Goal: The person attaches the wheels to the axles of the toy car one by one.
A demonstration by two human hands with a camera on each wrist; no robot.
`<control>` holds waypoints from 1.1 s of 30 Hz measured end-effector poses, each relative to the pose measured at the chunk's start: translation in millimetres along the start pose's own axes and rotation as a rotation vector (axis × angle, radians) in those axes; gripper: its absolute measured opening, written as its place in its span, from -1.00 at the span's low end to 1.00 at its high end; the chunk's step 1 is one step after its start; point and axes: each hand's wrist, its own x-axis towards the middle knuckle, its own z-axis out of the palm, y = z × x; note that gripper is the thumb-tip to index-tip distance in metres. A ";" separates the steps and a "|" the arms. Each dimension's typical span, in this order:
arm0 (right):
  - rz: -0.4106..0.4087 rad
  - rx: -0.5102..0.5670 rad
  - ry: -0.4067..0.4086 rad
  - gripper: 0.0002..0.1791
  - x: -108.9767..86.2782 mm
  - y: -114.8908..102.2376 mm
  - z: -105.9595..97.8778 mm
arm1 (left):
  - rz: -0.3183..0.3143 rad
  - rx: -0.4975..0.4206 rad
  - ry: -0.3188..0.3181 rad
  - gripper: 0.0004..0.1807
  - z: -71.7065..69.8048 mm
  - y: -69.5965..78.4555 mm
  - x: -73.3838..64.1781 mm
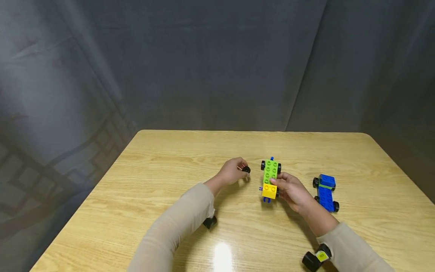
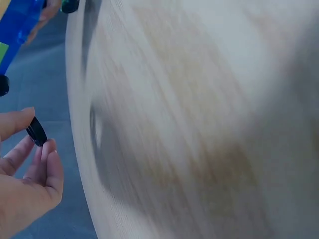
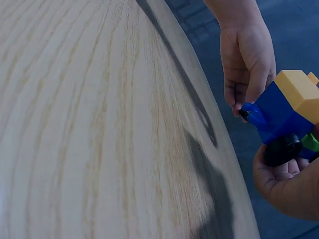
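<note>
My left hand (image 1: 232, 172) pinches a small black toy wheel (image 1: 246, 170) between thumb and fingers, a little to the left of a toy car. That car (image 1: 270, 172) has a lime green studded top, a yellow brick (image 1: 269, 191) at the near end and a blue base. It is gripped from its right side by my right hand (image 1: 293, 191), thumb on top. Black wheels sit on both far corners and the near right; a bare blue axle peg (image 1: 260, 188) sticks out at the near left. In the left wrist view the wheel (image 2: 37, 132) appears edge-on at the fingertips.
On the right of the wooden table (image 1: 170, 151) stands a blue brick car (image 1: 326, 198) with black wheels. A black-wheeled piece with a yellow label (image 1: 322, 256) lies by the right sleeve. Another black piece (image 1: 210, 222) is partly hidden under the left sleeve.
</note>
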 end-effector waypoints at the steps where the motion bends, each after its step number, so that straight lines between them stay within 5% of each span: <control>1: -0.001 -0.003 -0.001 -0.79 0.1 -0.4 0.3 | -0.002 -0.022 0.001 -0.74 -0.4 0.3 -2.1; 18: 0.008 0.081 0.021 -0.79 -0.7 -0.9 3.0 | -0.013 -0.252 -0.074 -0.72 4.4 6.3 -31.0; 33: -0.010 0.116 0.008 -0.82 0.2 -1.0 3.8 | -0.011 -0.349 -0.125 -0.70 13.2 7.4 -38.2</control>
